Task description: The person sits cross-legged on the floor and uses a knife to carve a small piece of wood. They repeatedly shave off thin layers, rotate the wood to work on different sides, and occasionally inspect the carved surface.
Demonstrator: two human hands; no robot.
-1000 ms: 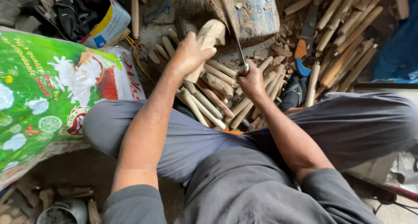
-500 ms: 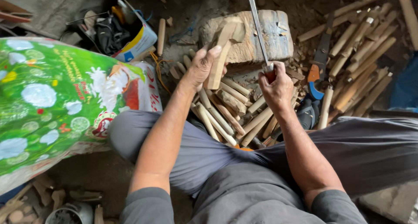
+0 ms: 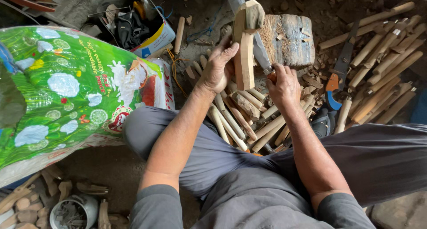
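My left hand point(image 3: 217, 68) grips a pale wooden piece point(image 3: 245, 46) with a hooked top, held upright in front of me. My right hand point(image 3: 283, 84) is closed around the handle of a long-bladed knife point(image 3: 249, 28); the blade slants up and to the left behind the wooden piece. Just beyond both hands stands a worn wooden chopping block point(image 3: 289, 40). A heap of peeled wooden sticks point(image 3: 240, 117) lies on the ground between my knees, under my hands.
A big green printed sack point(image 3: 66, 91) fills the left side. A cardboard box point(image 3: 142, 28) with tools sits behind it. More cut sticks point(image 3: 382, 73) pile up at the right beside a hand saw with a blue and orange handle point(image 3: 336, 84). A tin of nails point(image 3: 73, 211) stands bottom left.
My left hand has lifted the wooden piece from the stick heap up in front of the block and turned it upright. My right hand with the knife has moved close beside it.
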